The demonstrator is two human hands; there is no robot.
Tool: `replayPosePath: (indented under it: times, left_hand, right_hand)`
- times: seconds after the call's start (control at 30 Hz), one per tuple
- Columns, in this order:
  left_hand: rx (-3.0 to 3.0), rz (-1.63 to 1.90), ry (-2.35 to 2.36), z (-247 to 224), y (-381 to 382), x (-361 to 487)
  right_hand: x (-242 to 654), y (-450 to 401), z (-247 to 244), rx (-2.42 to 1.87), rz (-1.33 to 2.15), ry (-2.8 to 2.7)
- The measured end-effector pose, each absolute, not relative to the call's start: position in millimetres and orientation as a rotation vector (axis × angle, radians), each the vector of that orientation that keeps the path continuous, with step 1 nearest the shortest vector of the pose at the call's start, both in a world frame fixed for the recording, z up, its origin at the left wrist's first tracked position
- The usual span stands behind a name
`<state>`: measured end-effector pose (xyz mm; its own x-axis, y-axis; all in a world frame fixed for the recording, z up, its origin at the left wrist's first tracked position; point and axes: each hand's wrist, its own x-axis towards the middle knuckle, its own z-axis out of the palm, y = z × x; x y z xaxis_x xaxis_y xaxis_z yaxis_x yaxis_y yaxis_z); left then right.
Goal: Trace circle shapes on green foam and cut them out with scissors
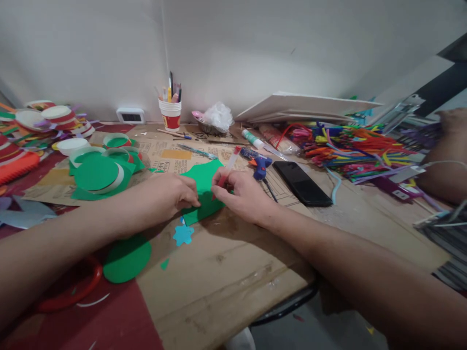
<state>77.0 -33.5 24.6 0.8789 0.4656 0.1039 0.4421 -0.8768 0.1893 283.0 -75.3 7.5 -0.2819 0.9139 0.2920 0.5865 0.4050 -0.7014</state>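
A green sheet of paper with a curved cut-out along its far edge lies on the table under both hands. My left hand is closed, with its fingertips pressed on the sheet's left side. Over the right side of the sheet, my right hand grips a slim translucent tool with red parts, held upright like a pen; its lower tip is hard to make out. Just below the paper's near edge are a blue flower-shaped cutout and a small green scrap. A green paper disc lies beneath my left forearm.
Cup pieces with green paper stand at left. A red ring-shaped rim is near the front. Rightward lie a blue glue gun, a black phone and pipe cleaners. A pen cup stands behind. Another person's arm is far right.
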Motion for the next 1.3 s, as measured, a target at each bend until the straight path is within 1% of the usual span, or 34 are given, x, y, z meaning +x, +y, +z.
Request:
replayPosePath:
  times: [0.1,0.2,0.43,1.3]
  left_hand:
    - [2.852,0.050,0.742,27,-32,78]
    - [2.845,0.017,0.774,28,-32,79]
    - [2.836,0.126,0.741,20,-29,77]
    - [2.858,0.024,0.754,29,-33,81]
  right_hand:
    - [282,-75,7,-1.277,0.581,-2.005]
    - [283,-74,6,-1.279,0.566,-2.005]
    - [282,-74,6,-1.282,0.530,-2.043]
    - [282,-79,8,-1.274,0.545,-2.117]
